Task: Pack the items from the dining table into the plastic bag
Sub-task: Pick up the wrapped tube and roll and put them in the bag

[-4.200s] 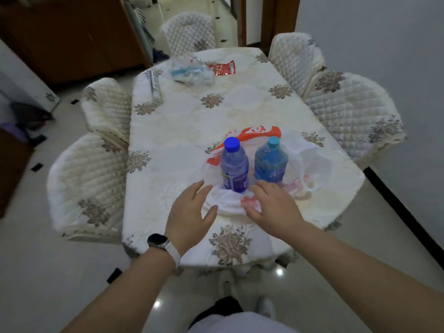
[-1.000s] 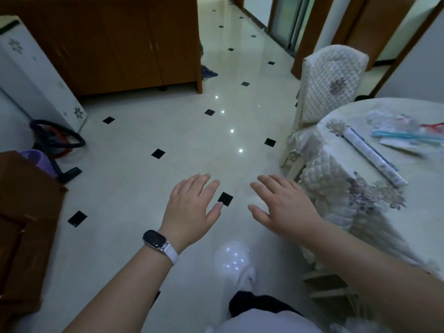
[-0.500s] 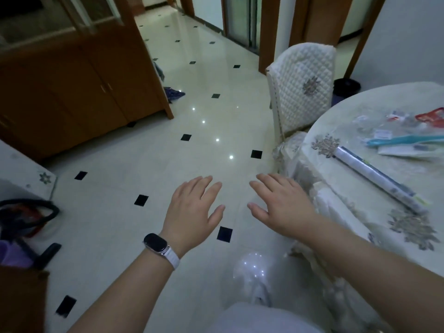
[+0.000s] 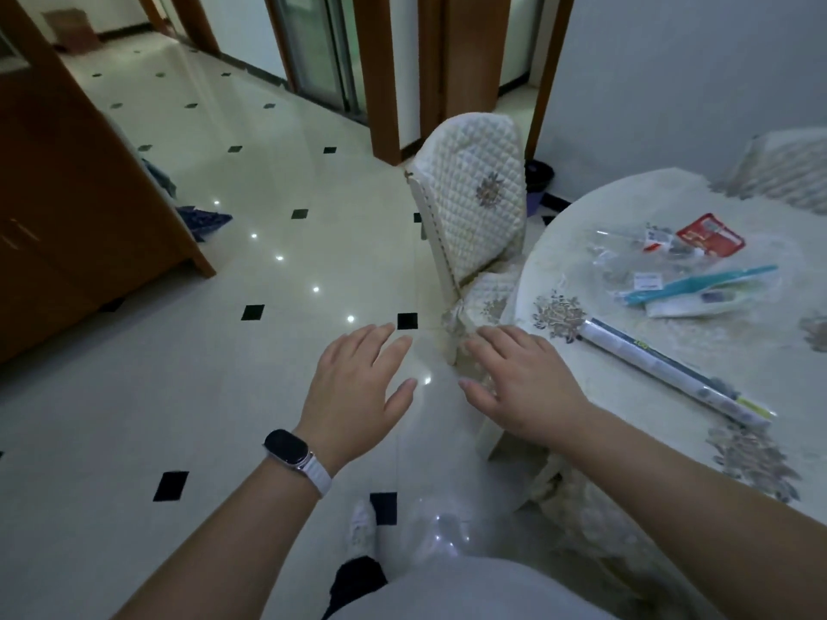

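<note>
The left hand (image 4: 358, 396) and right hand (image 4: 523, 382) hover spread and empty by the dining table (image 4: 559, 257), where the long roll (image 4: 667, 369) looks light and stiff, best grasped mid-length, and the clear packets (image 4: 644, 266) beyond probably feel slippery.

- the tiled floor (image 4: 201, 396) lies open under and left of both hands, out to the wooden cabinet (image 4: 67, 226) at the far left.
- the right hand (image 4: 521, 382) hovers just beside the dining table (image 4: 760, 351) at its near-left edge. the left hand (image 4: 358, 387) is over the floor, and both are spread and hold nothing.
- a quilted chair (image 4: 476, 194) stands against the table's far-left edge and closes that side.
- a long roll (image 4: 667, 366) lies slantwise across the way to the clear packets (image 4: 635, 261) and red packet (image 4: 711, 237) farther in.
</note>
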`<move>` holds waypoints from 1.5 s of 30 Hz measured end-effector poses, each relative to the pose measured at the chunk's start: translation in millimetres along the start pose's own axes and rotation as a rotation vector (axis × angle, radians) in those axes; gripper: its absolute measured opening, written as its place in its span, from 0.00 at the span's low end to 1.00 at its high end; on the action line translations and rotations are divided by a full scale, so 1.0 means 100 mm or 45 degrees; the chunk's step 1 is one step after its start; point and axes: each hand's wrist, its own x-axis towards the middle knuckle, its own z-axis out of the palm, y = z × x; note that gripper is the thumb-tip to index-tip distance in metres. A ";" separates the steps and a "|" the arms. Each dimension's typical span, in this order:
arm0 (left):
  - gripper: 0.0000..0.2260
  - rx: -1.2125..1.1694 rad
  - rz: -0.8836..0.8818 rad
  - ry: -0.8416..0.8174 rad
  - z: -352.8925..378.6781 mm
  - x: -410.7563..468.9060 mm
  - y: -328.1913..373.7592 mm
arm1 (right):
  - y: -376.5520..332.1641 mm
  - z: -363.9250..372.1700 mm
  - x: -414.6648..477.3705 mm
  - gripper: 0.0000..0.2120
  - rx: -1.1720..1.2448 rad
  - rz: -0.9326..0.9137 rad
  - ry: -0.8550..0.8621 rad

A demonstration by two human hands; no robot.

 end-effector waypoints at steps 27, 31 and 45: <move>0.20 -0.396 0.742 -0.136 1.11 2.84 -0.78 | 0.72 0.23 1.42 0.25 -0.046 0.938 -0.024; 0.21 -0.385 0.854 -0.202 1.27 3.32 -0.39 | 1.20 0.25 1.41 0.24 -0.008 1.070 0.024; 0.25 -0.506 1.195 -0.529 1.94 4.19 1.08 | 1.94 0.38 0.56 0.26 0.058 1.673 0.014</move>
